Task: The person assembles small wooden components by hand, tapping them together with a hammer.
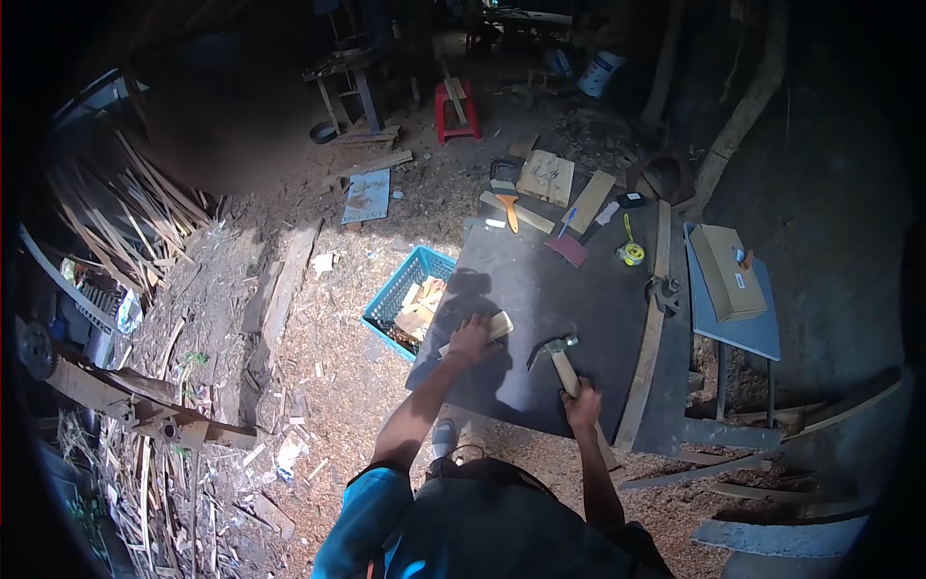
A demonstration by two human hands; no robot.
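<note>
On the dark tabletop (pixel 598 318), my left hand (pixel 470 340) lies closed over a short pale wood piece (pixel 500 325), whose right end sticks out past the fingers. My right hand (pixel 583 403), near the table's front edge, is wrapped round the wooden handle of a claw hammer (pixel 565 372). The hammer's metal head points away from me and is to the right of the wood piece, apart from it. Left of the table stands a blue-green basket (pixel 384 301) with wood offcuts in it.
A brush (pixel 505 201), wood blocks (pixel 546 178), a maroon sheet (pixel 567 249) and a yellow tape measure (pixel 631 254) lie at the table's far side. A cardboard box (pixel 728 275) rests at the right. A red stool (pixel 455 111) stands beyond; wood strips litter the left ground.
</note>
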